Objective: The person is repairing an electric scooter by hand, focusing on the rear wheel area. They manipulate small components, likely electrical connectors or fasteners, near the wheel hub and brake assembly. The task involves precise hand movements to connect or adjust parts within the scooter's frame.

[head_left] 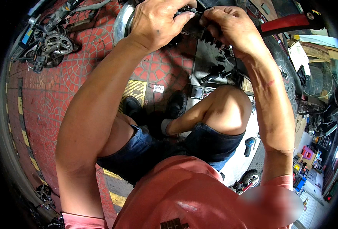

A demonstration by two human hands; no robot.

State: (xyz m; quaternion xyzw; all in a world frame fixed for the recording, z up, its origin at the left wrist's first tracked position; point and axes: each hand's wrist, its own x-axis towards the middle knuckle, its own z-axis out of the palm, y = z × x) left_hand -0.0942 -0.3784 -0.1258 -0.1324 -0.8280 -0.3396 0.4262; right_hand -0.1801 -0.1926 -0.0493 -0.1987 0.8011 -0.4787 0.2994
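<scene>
Both arms reach up to the top of the view. My left hand [155,24] is closed, its thumb and fingers brought together on something small and dark that I cannot make out. Close beside it, my right hand [232,28] is closed too, with thumb and forefinger pinched and the other fingers curled. What the right hand holds is too small to tell; a thin piece seems to run between the two sets of fingertips. Behind the hands are dark parts, partly hidden. A silvery round metal piece [124,23] stands just left of my left wrist.
A bicycle crank with a chainring [58,44] is at the upper left on red patterned paving [88,49]. Dark tools [217,73] lie on a grey board beyond my knee. A red-and-black bar [285,23] juts in at the upper right. A blue-and-black tool [249,145] lies right of my leg.
</scene>
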